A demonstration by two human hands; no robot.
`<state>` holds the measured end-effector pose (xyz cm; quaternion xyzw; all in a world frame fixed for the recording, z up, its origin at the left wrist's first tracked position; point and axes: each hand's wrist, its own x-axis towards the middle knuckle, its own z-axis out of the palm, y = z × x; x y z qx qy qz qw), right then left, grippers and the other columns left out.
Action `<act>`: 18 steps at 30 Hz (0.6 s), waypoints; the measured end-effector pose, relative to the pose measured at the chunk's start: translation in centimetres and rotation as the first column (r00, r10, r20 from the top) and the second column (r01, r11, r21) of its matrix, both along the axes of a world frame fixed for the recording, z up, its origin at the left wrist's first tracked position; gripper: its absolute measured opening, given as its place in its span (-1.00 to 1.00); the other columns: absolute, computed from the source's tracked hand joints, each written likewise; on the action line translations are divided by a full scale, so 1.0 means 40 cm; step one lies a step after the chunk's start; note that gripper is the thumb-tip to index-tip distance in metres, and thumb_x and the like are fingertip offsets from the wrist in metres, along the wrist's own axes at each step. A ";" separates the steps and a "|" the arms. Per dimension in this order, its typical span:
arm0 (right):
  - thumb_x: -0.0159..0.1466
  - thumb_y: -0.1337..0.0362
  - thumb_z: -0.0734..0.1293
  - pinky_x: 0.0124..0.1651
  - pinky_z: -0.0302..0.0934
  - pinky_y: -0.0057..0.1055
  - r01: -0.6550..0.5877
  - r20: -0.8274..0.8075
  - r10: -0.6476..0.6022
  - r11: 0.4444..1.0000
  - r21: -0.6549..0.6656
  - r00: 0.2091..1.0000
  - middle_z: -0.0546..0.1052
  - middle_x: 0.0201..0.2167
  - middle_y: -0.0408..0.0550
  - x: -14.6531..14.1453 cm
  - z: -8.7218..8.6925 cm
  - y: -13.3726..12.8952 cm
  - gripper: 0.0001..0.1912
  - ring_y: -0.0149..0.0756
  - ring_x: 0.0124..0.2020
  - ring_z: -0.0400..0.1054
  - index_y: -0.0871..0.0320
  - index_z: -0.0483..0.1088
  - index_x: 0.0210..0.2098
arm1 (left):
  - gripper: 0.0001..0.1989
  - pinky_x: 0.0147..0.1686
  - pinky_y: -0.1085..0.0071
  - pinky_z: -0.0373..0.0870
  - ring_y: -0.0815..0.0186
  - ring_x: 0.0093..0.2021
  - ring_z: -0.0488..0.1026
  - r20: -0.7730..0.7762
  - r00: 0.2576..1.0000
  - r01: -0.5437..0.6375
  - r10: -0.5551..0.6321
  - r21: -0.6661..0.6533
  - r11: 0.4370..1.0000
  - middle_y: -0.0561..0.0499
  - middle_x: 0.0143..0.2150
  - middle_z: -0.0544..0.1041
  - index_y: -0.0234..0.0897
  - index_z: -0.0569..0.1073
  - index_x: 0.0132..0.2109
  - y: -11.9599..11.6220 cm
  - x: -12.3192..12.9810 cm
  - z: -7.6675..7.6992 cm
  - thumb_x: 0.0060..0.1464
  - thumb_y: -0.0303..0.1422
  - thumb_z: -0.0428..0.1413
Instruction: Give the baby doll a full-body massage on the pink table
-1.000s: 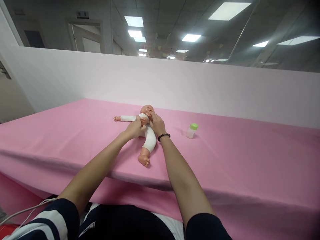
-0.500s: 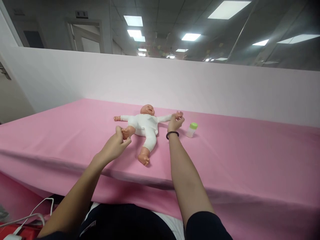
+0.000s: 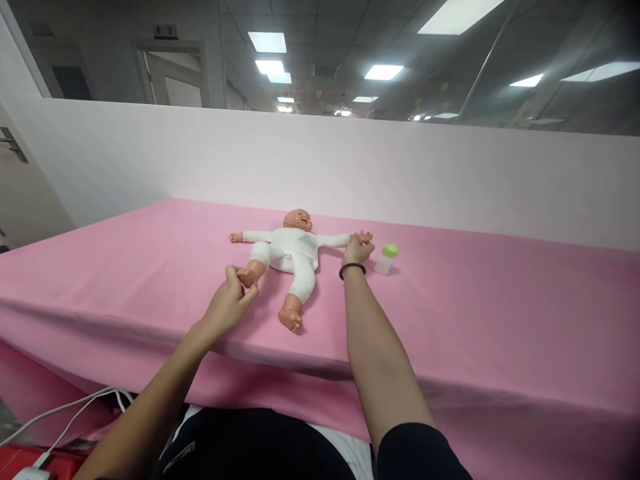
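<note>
A baby doll (image 3: 295, 250) with a white cloth body lies on its back on a pink-covered table (image 3: 475, 313), its head toward the wall. My left hand (image 3: 231, 299) is closed around the doll's bare foot on the left side. My right hand (image 3: 358, 249), with a dark beaded bracelet at the wrist, pinches the doll's outstretched arm at the wrist on the right. The doll's other foot (image 3: 291, 315) points toward me, untouched. Just right of my right hand stands a small clear bottle (image 3: 387, 260) with a green cap.
A white wall (image 3: 400, 177) with glass above it borders the far side of the table. White cables (image 3: 75, 407) and a red object (image 3: 47, 461) are at the lower left, below the table edge. A door handle (image 3: 13, 145) shows at the far left.
My left hand has lowered the doll's foot slightly toward me. My right hand has shifted a little right and down with the doll's arm. The bottle stands as before.
</note>
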<state>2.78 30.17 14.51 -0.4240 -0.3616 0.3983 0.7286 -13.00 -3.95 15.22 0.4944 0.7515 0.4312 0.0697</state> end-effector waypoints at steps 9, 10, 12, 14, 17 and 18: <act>0.39 0.20 0.26 0.06 0.35 -0.23 -0.330 0.743 -0.149 0.827 0.455 0.652 0.54 0.08 0.12 -0.118 0.040 -0.118 -0.66 -0.13 0.03 0.44 0.15 0.37 0.12 | -0.74 -0.39 0.31 0.28 0.11 -0.29 0.52 -0.227 0.958 0.162 -0.176 -0.079 0.984 -0.13 -0.20 0.55 -0.25 0.11 -0.04 0.254 -0.006 0.140 0.25 -0.29 0.03; 0.39 0.22 0.26 0.05 0.35 -0.20 -0.386 0.813 -0.182 0.808 0.444 0.553 0.54 0.07 0.14 -0.123 0.033 -0.124 -0.63 -0.08 0.03 0.44 0.16 0.38 0.16 | -0.73 -0.40 0.31 0.27 0.10 -0.29 0.53 -0.259 0.947 0.167 -0.192 -0.115 0.979 -0.16 -0.19 0.56 -0.28 0.13 0.00 0.275 -0.001 0.137 0.25 -0.30 0.03; 0.37 0.29 0.26 0.03 0.36 -0.16 -0.473 0.896 -0.233 0.783 0.403 0.378 0.53 0.09 0.18 -0.127 0.021 -0.130 -0.53 -0.01 0.03 0.43 0.19 0.35 0.25 | -0.68 -0.41 0.29 0.26 0.07 -0.28 0.54 -0.309 0.930 0.150 -0.198 -0.172 0.974 -0.21 -0.16 0.57 -0.35 0.14 0.06 0.304 0.009 0.125 0.25 -0.32 0.03; 0.34 0.35 0.25 0.03 0.36 -0.14 -0.513 0.923 -0.258 0.773 0.374 0.284 0.52 0.13 0.17 -0.126 0.014 -0.130 -0.44 0.02 0.04 0.42 0.17 0.30 0.33 | -0.65 -0.40 0.27 0.25 0.03 -0.24 0.55 -0.334 0.926 0.113 -0.177 -0.202 0.973 -0.26 -0.12 0.58 -0.39 0.14 0.09 0.317 0.018 0.111 0.26 -0.31 0.01; 0.34 0.35 0.26 0.07 0.35 -0.12 -0.520 0.924 -0.247 0.770 0.370 0.291 0.48 0.19 0.17 -0.121 0.012 -0.125 -0.42 0.03 0.09 0.40 0.16 0.28 0.35 | -0.66 -0.39 0.27 0.25 0.02 -0.20 0.57 -0.323 0.933 0.097 -0.160 -0.203 0.974 -0.29 -0.08 0.57 -0.38 0.14 0.09 0.310 0.028 0.101 0.29 -0.29 0.00; 0.35 0.33 0.27 0.09 0.35 -0.12 -0.511 0.917 -0.233 0.773 0.376 0.322 0.48 0.20 0.17 -0.120 0.013 -0.124 -0.45 0.03 0.11 0.39 0.17 0.29 0.33 | -0.67 -0.39 0.28 0.25 0.02 -0.19 0.57 -0.315 0.935 0.106 -0.163 -0.190 0.976 -0.28 -0.06 0.57 -0.37 0.14 0.08 0.303 0.030 0.101 0.29 -0.28 0.00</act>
